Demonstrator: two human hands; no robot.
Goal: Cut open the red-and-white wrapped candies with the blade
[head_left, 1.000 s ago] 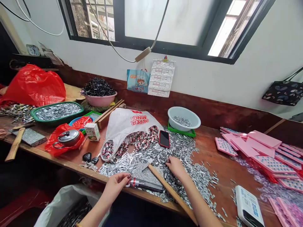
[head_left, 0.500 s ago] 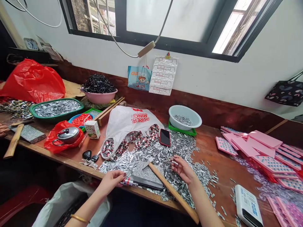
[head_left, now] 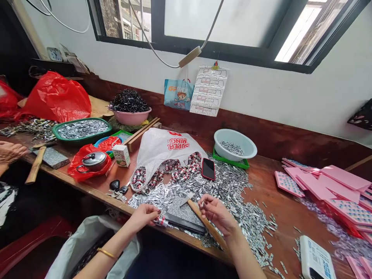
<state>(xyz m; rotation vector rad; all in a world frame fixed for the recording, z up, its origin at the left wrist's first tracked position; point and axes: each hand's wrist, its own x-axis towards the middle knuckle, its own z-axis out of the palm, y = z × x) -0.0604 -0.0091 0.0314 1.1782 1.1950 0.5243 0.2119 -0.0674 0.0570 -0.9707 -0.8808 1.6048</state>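
My left hand grips the near end of a dark bar with a red-and-silver tip, lying at the table's front edge beside a speckled grey block. My right hand hovers over a wooden-handled hammer, its fingertips pinching a small silver metal piece. A wide heap of small silver pieces spreads behind and to the right of both hands. A white plastic bag spills red-and-silver parts just behind the block.
A black phone, a pale bowl on a green tray, keys, a small pot on a red bag, pink cards at right, a white device. Another person's hand rests at far left.
My right hand lifted from the silver heap and drew back toward the hammer with a small piece pinched. The camera view shifted left; my left hand kept its hold on the bar.
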